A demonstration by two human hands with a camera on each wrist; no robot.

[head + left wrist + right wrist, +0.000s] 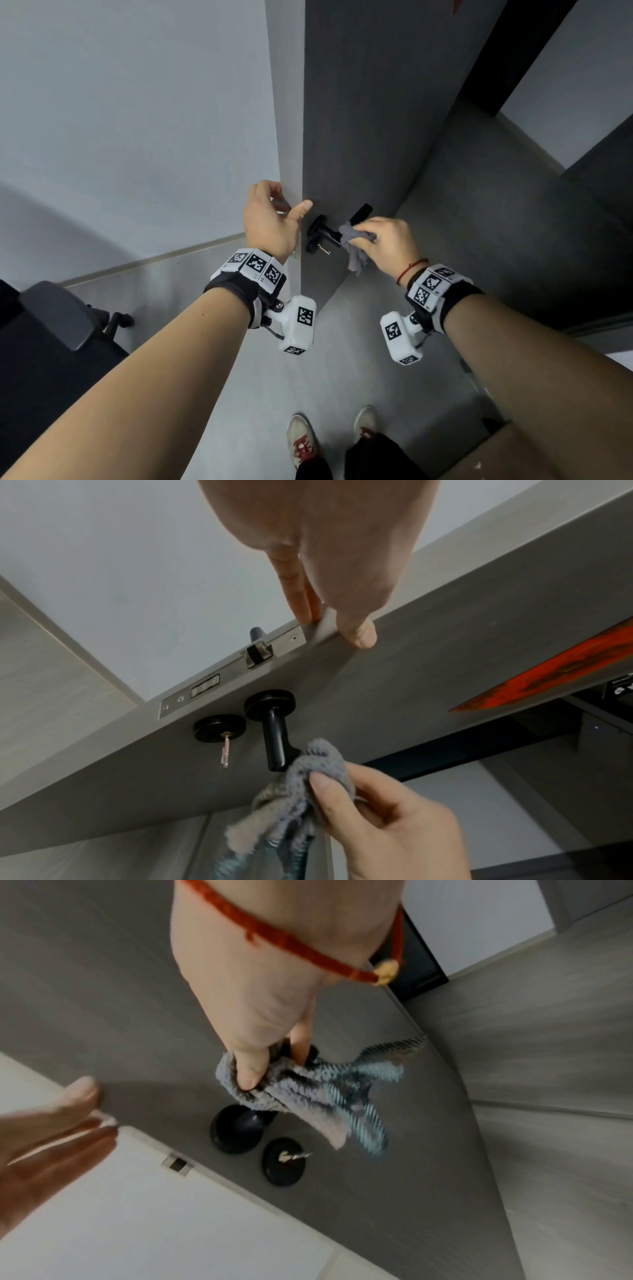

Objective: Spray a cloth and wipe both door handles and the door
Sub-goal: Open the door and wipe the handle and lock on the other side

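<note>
We see a dark office chair (65, 322) on the grey floor (191, 284) at lower left, near the pale wall (137, 120). Below us stand two light sneakers with red laces (303, 442), and a brown cardboard box (513, 455) sits at lower right. A red bracelet (411, 270) circles one wrist.

The grey floor (308, 377) bears a dark office chair (61, 318) at the left.

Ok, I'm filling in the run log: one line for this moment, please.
step: wiping handle | right hand: holds cloth on handle | left hand: holds door edge | key: in lock
</note>
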